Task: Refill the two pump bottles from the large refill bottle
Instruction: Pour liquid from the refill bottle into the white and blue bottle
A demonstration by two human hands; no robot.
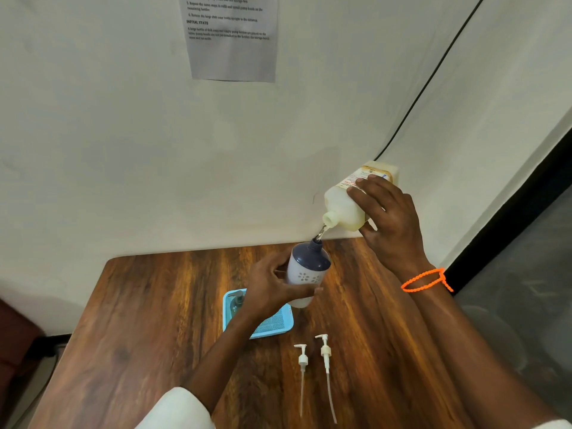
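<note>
My right hand (pixel 390 218) grips the large pale-yellow refill bottle (pixel 346 205), tipped with its open mouth down and to the left. A thin stream of liquid runs from the mouth into the neck of a white pump bottle with a dark blue top (pixel 308 270). My left hand (pixel 272 286) holds that bottle tilted, lifted above the wooden table (pixel 154 320). Two white pump heads with long tubes (pixel 302 366) (pixel 326 360) lie on the table in front of me. A second bottle with a grey pump (pixel 237 300) lies in the blue tray, partly hidden by my left wrist.
The light blue mesh tray (pixel 275 325) sits mid-table under my left forearm. A printed instruction sheet (pixel 232 35) hangs on the white wall behind the table. A black cable (pixel 427 85) runs down the wall at the right. The table's right edge lies beyond my right forearm.
</note>
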